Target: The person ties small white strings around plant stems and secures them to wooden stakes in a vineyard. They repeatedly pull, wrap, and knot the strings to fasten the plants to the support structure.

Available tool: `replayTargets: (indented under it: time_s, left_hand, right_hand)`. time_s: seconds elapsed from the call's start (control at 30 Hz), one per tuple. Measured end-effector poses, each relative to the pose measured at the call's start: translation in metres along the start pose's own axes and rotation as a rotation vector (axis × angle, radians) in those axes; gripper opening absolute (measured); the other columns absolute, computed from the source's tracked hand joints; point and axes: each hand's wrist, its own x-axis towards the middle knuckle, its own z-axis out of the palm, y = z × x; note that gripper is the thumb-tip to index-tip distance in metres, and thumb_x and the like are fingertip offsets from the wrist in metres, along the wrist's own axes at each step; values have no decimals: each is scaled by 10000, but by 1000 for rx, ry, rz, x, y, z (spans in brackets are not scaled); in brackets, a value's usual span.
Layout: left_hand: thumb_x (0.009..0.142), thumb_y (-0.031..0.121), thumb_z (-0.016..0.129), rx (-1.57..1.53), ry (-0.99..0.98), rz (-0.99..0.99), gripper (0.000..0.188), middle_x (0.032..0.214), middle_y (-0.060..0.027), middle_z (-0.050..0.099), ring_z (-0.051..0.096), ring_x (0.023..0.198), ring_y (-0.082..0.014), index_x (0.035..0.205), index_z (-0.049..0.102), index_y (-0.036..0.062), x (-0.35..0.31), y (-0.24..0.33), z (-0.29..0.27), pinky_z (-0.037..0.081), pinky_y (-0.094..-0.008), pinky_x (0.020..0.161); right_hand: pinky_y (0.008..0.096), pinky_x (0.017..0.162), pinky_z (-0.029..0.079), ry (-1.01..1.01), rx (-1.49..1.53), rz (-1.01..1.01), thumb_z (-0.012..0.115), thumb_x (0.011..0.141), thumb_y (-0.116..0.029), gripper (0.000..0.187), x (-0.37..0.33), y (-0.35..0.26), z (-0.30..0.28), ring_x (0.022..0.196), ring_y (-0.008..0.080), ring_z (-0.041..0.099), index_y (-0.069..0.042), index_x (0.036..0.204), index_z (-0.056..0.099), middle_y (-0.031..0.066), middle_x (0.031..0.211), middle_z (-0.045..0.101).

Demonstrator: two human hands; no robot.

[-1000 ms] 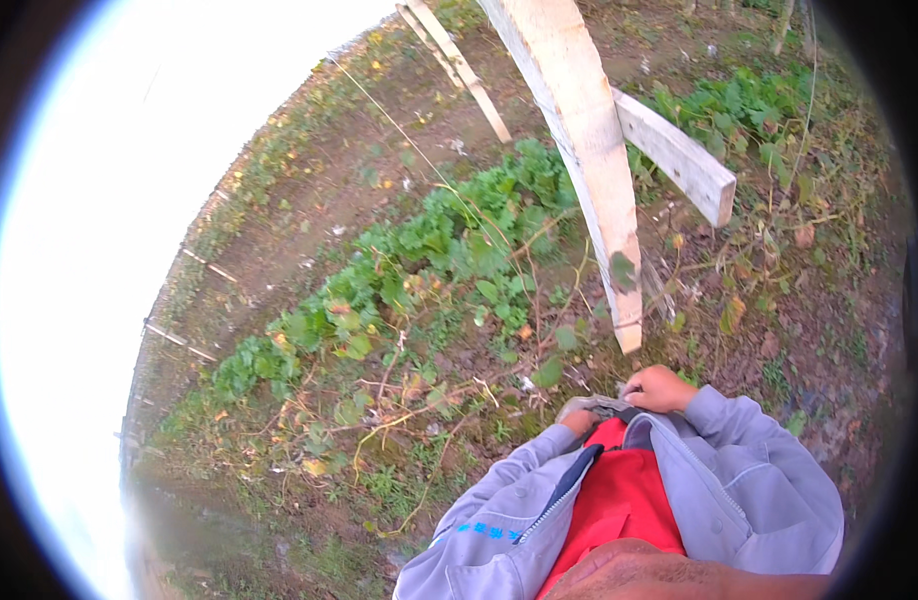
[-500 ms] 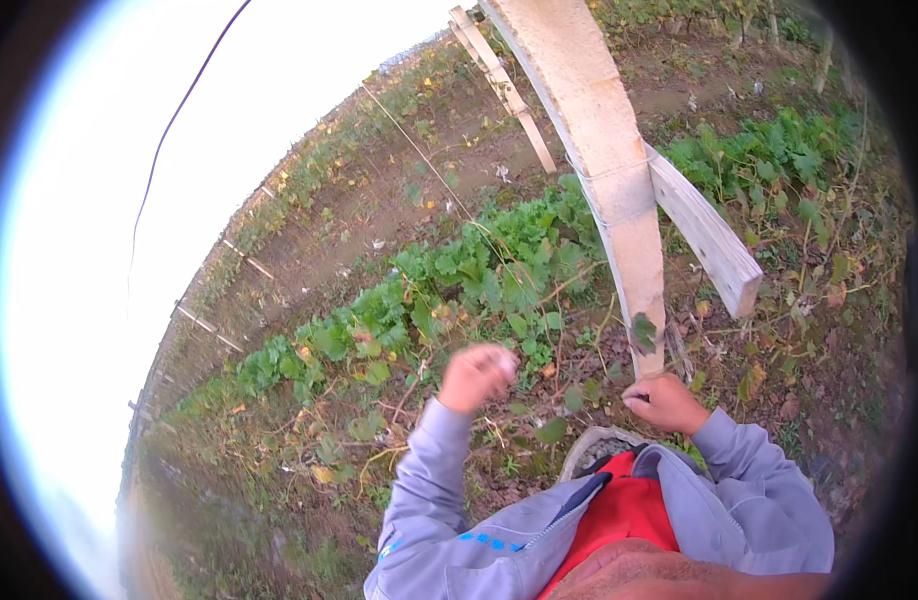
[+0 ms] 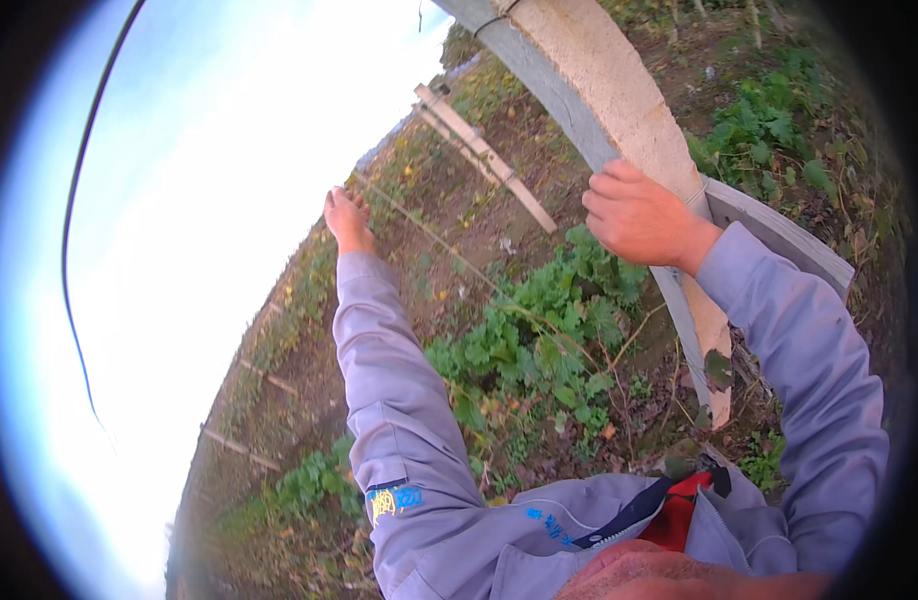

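My left hand [image 3: 349,220] is stretched far out at the upper left, with its fingers curled in. Whatever they may hold is too small to make out. Close beside it is the upper end of a thin, pale line [image 3: 439,240], a cord or vine stem; I cannot tell whether they touch. My right hand [image 3: 644,218] is closed in a fist in front of a tall concrete post [image 3: 629,80] and hides part of it. Its fingertips are turned out of sight, so anything inside them stays hidden. Dark wire [image 3: 499,15] wraps the post higher up.
A short grey beam [image 3: 779,235] juts from the post behind my right forearm. Leafy green plants [image 3: 539,310] grow in a row below my hands. Farther off stand paired slim posts [image 3: 489,155]. A dark cable [image 3: 74,200] hangs against the sky at left.
Both hands have risen from low near the post's foot. My left arm has extended up and to the left; my right fist has moved up along the post. The view has shifted too.
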Motion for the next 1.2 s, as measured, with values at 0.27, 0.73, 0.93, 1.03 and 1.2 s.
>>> replayTargets:
  time_s: [0.27,0.73,0.93,1.03,1.2]
  left_hand:
    - [1078,266,506,-436,-104,32,379,1232,-137,649,655,957,-221,1381,478,40,65,8,45,560,-367,710]
    - [1104,208,469,-561,-71,-5,215,1098,-72,650,649,929,-183,1191,541,25,59,2,42,569,-357,697]
    - [1094,167,482,-513,-57,30,194,1135,-84,659,653,984,-193,1189,559,16,31,-1,24,592,-404,802]
    - [1091,149,481,-481,-63,57,185,1130,-83,670,662,992,-193,1182,571,16,16,-13,6,598,-422,835]
    - [1099,203,500,-603,-110,-26,203,1101,-67,693,675,1039,-202,1154,601,36,-17,-30,-6,584,-461,902]
  right_hand:
    - [385,962,453,12,-60,-43,660,704,-232,151,-14,9,20,881,215,564,-136,657,553,8,745,516]
    - [352,904,463,111,-46,-60,676,703,-191,162,-13,11,22,807,210,540,-129,652,536,12,710,472]
    - [353,914,464,117,-41,-58,674,713,-182,144,-12,11,21,817,207,546,-126,668,548,13,720,477]
    - [352,924,464,115,-35,-54,673,721,-181,138,-12,10,20,823,207,551,-127,674,554,11,722,479]
    - [354,936,463,126,-38,-45,673,733,-182,132,-12,10,21,832,206,555,-128,682,564,9,727,486]
